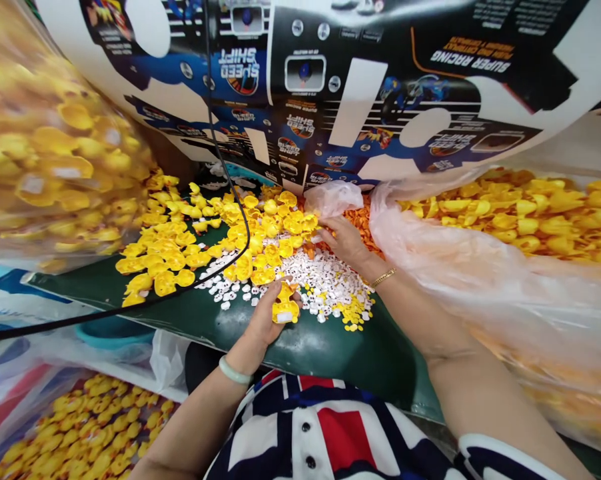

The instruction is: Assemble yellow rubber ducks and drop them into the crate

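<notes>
My left hand (266, 319) is closed around a yellow plastic duck shell half (285, 311), its hollow side up with a white patch inside. It is held just above the near side of the dark green table (325, 357). My right hand (348, 241) reaches across the heap, fingers stretched out at the edge of the yellow duck shells (275, 227); nothing shows in its grasp, though its fingertips are partly hidden. Between the hands lies a spread of small white eye pieces (325, 280), with little yellow discs (353, 310) at its near edge. Small orange pieces (359, 223) lie behind my right wrist.
Clear bags of yellow shells stand at left (55, 167) and right (520, 213). A black cable (248, 233) hangs over the table. Printed cardboard (300, 127) rises behind. Lower left, a container holds whole yellow ducks (85, 433), near a teal basin (113, 331).
</notes>
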Tool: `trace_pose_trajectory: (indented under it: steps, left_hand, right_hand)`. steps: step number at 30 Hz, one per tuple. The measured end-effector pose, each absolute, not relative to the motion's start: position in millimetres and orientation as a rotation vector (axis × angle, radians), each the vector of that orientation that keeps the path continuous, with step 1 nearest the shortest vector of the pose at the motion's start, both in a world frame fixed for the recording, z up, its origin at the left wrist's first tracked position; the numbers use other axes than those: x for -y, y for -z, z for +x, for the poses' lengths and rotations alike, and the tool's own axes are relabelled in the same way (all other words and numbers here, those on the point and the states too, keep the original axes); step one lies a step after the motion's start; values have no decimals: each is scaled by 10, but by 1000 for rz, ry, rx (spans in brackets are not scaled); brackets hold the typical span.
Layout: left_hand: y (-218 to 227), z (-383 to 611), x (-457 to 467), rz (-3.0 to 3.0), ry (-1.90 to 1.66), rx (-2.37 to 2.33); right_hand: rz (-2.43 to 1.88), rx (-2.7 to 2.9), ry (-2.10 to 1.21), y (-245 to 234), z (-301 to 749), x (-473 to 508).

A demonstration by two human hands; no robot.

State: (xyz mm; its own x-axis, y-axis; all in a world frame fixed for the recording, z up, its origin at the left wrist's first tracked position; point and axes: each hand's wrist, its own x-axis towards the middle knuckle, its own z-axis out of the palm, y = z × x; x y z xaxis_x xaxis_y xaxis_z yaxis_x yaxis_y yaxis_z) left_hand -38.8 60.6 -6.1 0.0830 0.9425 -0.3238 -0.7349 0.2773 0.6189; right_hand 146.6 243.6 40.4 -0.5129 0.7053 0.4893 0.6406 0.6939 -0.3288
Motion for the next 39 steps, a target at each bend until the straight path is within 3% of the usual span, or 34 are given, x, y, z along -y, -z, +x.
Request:
trace_pose_trajectory:
  steps: [5,10,17,21,25,30,33,36,39]
  left_hand:
    - [82,-377,-564,335,-1296,-800]
    - [66,-319,-520,363,-1312,-819]
    - [78,-303,-527,419,-1333,-820]
    - [57,-328,-516,375,-1345,-821]
    - [43,-329,-515,338,-1374,-817]
    - [19,-402,-482,297,-1423,-755]
    - [-26,-494,-404,286,-1448,-729]
    - [-54,-529,-326,264,-1423,-746]
    - [-45,-459,-293,220,-1352,-762]
  right_hand:
    - [-1173,2244,-204,-329,1787,-2126]
    - [-1296,2334,57,-439,1874,-2091]
    - [-814,2727,117,-456,1036,-2071]
    - [-811,2828,149,-373,790,-2153]
    - [-963,2617,-179,-413,975,-2188]
    - [-1114,2219,-1129,-574,1450,-1760]
    - [-1123,2360,-1585,-657,1717,-1449]
    - [-995,2786,-1713,-680,1823,-1299]
    - [-940,2911,-1555,-626,1679,-1275]
